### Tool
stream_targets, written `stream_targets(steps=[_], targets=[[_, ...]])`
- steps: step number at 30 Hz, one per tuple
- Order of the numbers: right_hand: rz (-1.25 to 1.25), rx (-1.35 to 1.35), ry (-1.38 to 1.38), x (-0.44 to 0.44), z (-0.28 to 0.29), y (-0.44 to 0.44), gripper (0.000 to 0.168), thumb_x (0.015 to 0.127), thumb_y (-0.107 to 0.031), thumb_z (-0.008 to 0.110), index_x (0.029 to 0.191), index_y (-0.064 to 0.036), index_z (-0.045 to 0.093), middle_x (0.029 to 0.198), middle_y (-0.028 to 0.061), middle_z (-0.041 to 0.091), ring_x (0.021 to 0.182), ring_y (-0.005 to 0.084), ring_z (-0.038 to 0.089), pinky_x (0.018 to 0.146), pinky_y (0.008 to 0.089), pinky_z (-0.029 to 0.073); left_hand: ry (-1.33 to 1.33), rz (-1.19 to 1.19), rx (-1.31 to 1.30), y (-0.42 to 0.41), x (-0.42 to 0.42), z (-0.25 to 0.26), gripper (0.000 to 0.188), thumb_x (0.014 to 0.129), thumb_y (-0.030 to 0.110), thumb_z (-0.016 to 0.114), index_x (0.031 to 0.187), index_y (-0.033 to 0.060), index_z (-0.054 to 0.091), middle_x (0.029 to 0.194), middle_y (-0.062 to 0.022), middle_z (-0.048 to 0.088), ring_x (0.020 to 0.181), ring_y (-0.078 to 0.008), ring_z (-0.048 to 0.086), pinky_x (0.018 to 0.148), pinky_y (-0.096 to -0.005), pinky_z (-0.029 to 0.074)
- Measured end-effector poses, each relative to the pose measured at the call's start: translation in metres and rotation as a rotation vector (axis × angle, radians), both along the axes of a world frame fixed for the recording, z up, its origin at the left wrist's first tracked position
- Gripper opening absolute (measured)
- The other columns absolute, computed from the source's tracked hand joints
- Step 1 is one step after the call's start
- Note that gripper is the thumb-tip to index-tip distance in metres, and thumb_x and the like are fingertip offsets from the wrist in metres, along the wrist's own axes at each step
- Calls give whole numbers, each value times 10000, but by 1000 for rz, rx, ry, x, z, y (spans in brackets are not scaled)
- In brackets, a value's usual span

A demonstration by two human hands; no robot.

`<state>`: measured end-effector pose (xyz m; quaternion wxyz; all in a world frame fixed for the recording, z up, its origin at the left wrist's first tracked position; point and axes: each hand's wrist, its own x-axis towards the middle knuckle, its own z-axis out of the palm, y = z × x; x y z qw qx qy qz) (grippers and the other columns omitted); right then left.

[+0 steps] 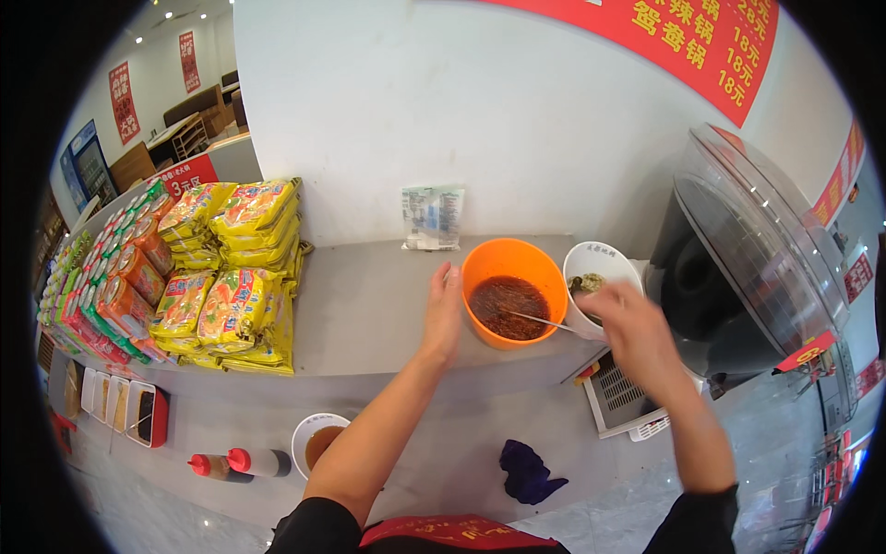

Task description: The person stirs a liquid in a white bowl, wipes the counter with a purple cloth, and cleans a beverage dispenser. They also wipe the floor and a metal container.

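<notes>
An orange plastic tub (482, 325) stands on the raised grey counter, with dark red, oily sauce (509, 305) inside. A metal utensil (543, 320) dips into the sauce, its handle slanting out over the rim to the right. My left hand (443, 311) is upright at the tub's left wall, palm towards it, fingers extended. To the tub's right, a white bowl (601, 257) contains pale greenish bits (590, 282). Over this bowl is my right hand (633, 336), blurred, with fingers curled; the handle's end is close by, but whether the fingers hold anything is unclear.
Yellow noodle packets (235, 305) and drink cans (128, 305) are stacked left. A printed packet (432, 218) leans on the wall; a large lidded black container (720, 298) stands right. Below are squeeze bottles (259, 462), a bowl of brown liquid (322, 443), condiment trays (121, 405) and a dark cloth (526, 474).
</notes>
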<state>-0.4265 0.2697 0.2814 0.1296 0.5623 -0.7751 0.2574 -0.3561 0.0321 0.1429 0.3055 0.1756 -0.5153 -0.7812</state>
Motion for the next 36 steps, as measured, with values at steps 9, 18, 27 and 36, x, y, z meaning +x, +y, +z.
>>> stream_targets(steps=[9, 18, 27, 36], targets=[[-73, 179, 69, 0, 7, -6, 196, 850, -87, 622, 1033, -66, 689, 947, 133, 659, 866, 340, 634, 753, 398, 520, 52, 103, -20, 7, 58, -7, 510, 1011, 218, 492, 1446, 20, 315, 1461, -151, 392, 1367, -224, 360, 1139, -348, 276], [-639, 480, -386, 116, -308, 129, 255, 827, -254, 724, 968, -58, 641, 898, 136, 653, 813, 363, 647, 677, 452, 518, -396, -360, -340, 97, 165, -126, 310, 901, 65, 627, 1204, 57, 565, 1180, -90, 569, 957, -171, 613, 856, -308, 497], [-507, 43, -849, 133, -281, 141, 208, 837, -203, 746, 851, -6, 683, 970, 129, 631, 876, 268, 620, 736, 363, 486, -387, -773, -717, 124, 150, -154, 423, 879, 202, 683, 1257, 57, 560, 1275, -155, 547, 1159, -280, 551, 968, -378, 460], [-66, -981, -1593, 158, -191, 120, 266, 993, -247, 560, 1139, -33, 620, 1195, 98, 623, 1064, 201, 585, 905, 369, 464, -106, -922, -617, 159, 143, -140, 377, 914, 253, 659, 1199, 19, 579, 1234, -124, 564, 1126, -228, 537, 968, -334, 426]])
